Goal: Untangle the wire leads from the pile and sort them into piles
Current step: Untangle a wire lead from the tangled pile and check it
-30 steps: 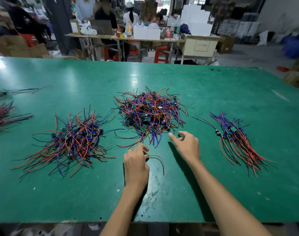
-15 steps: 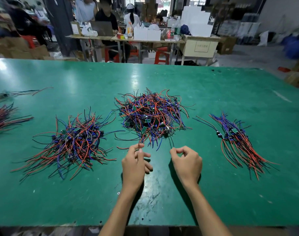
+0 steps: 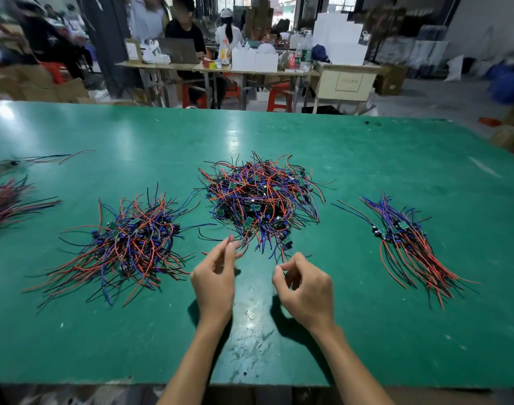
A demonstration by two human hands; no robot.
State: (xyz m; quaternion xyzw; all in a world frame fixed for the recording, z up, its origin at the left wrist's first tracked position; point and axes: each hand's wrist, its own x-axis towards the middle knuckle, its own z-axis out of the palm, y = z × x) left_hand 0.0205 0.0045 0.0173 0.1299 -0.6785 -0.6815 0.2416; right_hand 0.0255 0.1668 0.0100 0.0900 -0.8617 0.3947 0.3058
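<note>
Head view: I am working at the tangled pile (image 3: pixel 261 200) mid-table (image 3: pixel 396 159), left hand (image 3: pixel 213 280) pinching a wire end, right hand (image 3: pixel 305 290) curled, its hold unclear. Sorted piles are lying left (image 3: pixel 133 244) and right (image 3: pixel 408 244); most leads are waiting.

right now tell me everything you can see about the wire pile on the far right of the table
The right wire pile is the neatest and thinnest of the three main heaps: red, blue and black insulated leads lying roughly parallel, fanned from upper left to lower right. Small green circuit boards and dark components cluster near its upper middle, and long red ends splay toward the near edge. It lies flat on the green table, apart from the tangled centre pile. Neither hand touches it; the right hand is nearest.
</note>
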